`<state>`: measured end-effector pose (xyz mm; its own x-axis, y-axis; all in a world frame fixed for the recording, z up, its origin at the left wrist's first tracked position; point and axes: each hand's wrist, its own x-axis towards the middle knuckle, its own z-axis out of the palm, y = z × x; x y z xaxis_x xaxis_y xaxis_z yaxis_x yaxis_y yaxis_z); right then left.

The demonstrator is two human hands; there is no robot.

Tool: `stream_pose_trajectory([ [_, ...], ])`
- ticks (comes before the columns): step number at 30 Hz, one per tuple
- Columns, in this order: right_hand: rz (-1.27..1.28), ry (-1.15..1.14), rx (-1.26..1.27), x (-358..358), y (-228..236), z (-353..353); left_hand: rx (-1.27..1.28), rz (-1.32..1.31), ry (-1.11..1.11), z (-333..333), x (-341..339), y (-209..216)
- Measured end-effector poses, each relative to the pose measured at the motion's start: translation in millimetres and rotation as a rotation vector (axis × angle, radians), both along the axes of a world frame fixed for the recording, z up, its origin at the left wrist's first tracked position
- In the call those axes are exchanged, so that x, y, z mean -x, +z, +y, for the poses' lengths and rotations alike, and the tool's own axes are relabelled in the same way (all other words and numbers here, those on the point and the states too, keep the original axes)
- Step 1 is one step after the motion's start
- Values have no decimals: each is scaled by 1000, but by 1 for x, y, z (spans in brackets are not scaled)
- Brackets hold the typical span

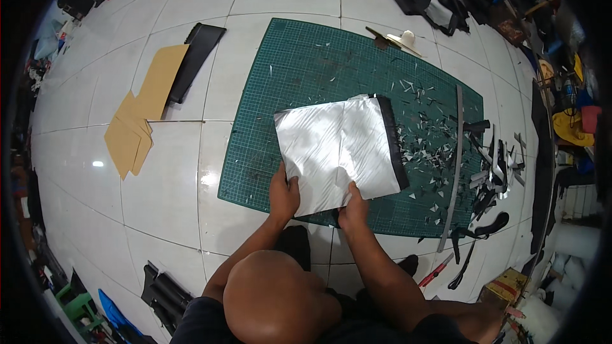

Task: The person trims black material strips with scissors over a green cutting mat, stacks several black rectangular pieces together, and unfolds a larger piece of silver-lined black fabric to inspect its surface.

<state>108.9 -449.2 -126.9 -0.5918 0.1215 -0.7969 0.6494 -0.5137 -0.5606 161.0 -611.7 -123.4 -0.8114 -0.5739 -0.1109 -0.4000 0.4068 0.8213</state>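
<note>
Over a green cutting mat (319, 57) I hold a roughly square silver sheet (331, 146), shiny and rippled, with a black strip showing along its right edge. It looks like several layers laid together, though I cannot tell how many. My left hand (284, 192) is closed on its lower left side, thumb on top and fingers underneath. At the near edge my right hand (354, 209) grips it the same way, thumb on the silver face. The fingers beneath the sheet are mostly hidden.
Small black and silver scraps (427, 150) litter the mat's right half, beside a metal ruler (454, 172). Off the right edge lie cut strips (494, 169), scissors (468, 236) and a red cutter (438, 270). Tan templates (156, 83) and folded black material (196, 64) lie on the left floor.
</note>
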Motion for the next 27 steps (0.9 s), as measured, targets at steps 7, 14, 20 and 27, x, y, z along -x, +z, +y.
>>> stream_pose_trajectory([
  [7,181,-87,-38,15,11,30,51,73,40,-23,3,3],
  [14,313,264,-697,63,-21,116,27,6,40,-22,11,0],
  [20,67,655,-633,81,67,77,-103,-187,36,-26,4,19],
  [27,466,977,-1042,97,-3,116,-187,-220,58,-24,12,31],
])
